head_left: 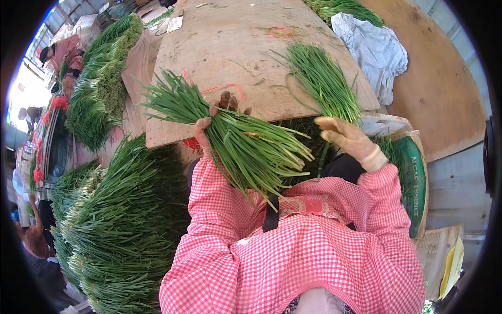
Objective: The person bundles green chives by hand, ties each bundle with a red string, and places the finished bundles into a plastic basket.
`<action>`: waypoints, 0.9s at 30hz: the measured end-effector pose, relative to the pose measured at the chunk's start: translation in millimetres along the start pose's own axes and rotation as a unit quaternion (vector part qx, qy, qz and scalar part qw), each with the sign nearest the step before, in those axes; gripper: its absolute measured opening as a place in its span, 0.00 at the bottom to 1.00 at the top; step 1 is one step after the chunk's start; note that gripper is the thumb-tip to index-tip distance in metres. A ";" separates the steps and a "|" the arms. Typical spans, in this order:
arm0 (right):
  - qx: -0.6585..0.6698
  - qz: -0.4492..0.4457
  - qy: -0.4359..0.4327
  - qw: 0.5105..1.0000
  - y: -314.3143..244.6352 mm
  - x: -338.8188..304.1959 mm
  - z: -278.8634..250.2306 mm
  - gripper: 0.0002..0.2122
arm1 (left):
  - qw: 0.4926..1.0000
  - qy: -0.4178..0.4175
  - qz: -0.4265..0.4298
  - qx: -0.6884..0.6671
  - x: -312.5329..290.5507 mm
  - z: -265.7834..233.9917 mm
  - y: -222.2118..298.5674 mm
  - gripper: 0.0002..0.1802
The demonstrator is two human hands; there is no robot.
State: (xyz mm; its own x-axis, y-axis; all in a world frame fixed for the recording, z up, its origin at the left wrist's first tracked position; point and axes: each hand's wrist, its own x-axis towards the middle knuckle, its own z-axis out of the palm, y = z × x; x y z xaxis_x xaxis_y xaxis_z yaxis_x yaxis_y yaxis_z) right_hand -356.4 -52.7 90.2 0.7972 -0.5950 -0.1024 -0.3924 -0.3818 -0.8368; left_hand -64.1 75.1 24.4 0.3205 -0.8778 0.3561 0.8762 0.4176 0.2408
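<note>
My left hand (204, 129) is wrapped round a thick bunch of garlic chives (251, 137), its stained fingertips showing past the far side. The leafy tips point to the upper left and the pale cut ends to the right, toward me. A few blades droop loose below the bunch. My right hand (345, 137), in a cream-coloured glove, is held just right of the cut ends, apart from them. Its fingers are stretched out and nothing shows in them. Beyond it, a second pile of chives (324, 81) lies on the wooden board (209, 47).
Stacked chive bundles (120, 225) rise at my left, with another heap (99, 83) farther back. Red ties (280, 33) lie on the board. A crumpled pale sheet (366, 52) is at the right, above a green sack (408, 183). Another person (65, 60) is at the far left.
</note>
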 end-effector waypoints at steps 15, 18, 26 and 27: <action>0.521 -0.040 0.023 0.853 -31.5 82.4 93.3 0.05 | 0.992 0.066 -0.025 0.106 8.9 14.4 -11.8 0.12; 0.562 -0.074 0.078 0.820 -36.0 71.8 79.9 0.07 | 0.990 0.096 -0.006 0.101 7.1 17.7 -12.1 0.11; 0.709 -0.037 -0.036 0.704 3.4 39.2 38.8 0.12 | 0.997 0.059 0.003 -0.051 11.6 -6.6 -3.0 0.06; 0.701 -0.032 -0.051 0.710 6.3 31.5 35.6 0.12 | 0.998 0.033 0.002 -0.058 11.2 -12.2 0.5 0.06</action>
State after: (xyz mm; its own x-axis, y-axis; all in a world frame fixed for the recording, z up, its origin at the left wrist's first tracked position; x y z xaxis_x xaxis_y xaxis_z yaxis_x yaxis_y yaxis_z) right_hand -317.4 -48.6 62.6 0.8498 -0.5267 -0.0185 0.4324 0.7169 -0.5469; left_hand -55.7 62.6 17.5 0.3433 -0.8917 0.2948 0.9095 0.3940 0.1324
